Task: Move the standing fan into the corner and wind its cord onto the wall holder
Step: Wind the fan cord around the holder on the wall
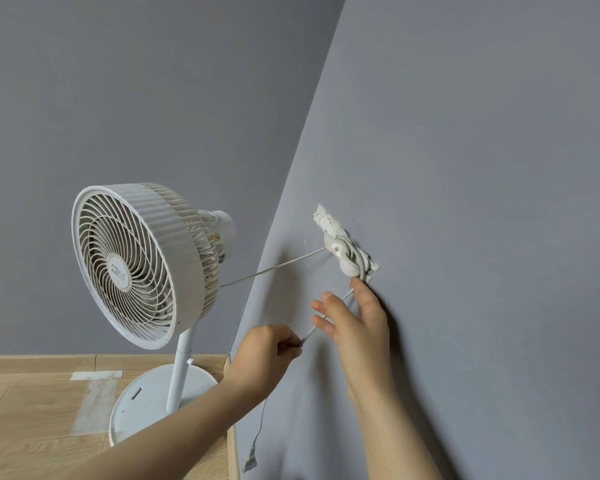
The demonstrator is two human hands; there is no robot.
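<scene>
Centre right, the right hand [357, 320] lies against the grey wall [465, 202], fingers straight and spread, just below the cord-wrapped wall holder [343, 252]. Lower centre, the left hand [264, 351] pinches the white cord [274, 268]. The standing fan [136, 265] is at left, in the corner.

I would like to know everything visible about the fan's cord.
The cord is thin and white. It runs taut from behind the fan to the wall holder, where several turns are wound. A strand leads down past the straight fingers of the right hand to the left hand, which pinches it. The rest hangs down the wall.
</scene>
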